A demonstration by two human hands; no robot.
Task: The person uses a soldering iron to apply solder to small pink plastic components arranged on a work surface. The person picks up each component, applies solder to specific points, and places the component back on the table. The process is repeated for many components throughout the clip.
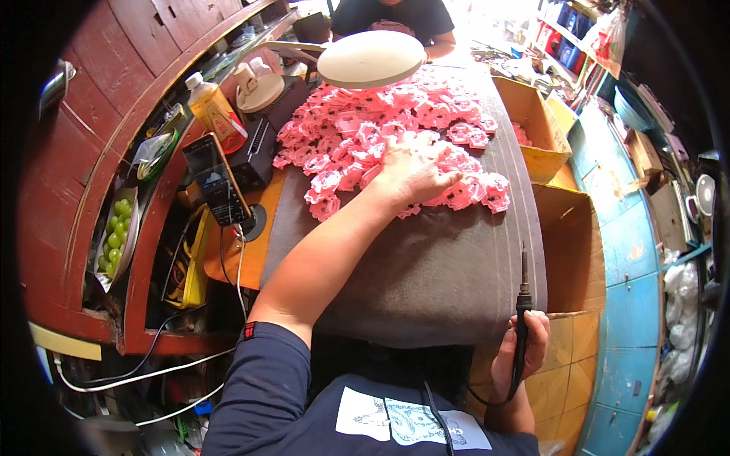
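A broad heap of small pink plastic parts [334,137] covers the far half of the dark grey mat [403,266]. My left hand [417,169] is stretched out over the middle of the heap, fingers apart and touching the parts. Whether a part lies under its fingertips is hidden. At the mat's right front corner, my right hand [525,351] grips a black-handled soldering iron [523,304]. The iron stands nearly upright with its metal tip up, apart from the pink parts. Its cord hangs below the hand.
A round white lamp head [371,59] hangs over the heap, with another person [391,15] beyond it. Cardboard boxes [566,235] stand along the right edge. At left are a phone on a stand [215,181], a bottle [215,110], green grapes [115,234] and loose cables.
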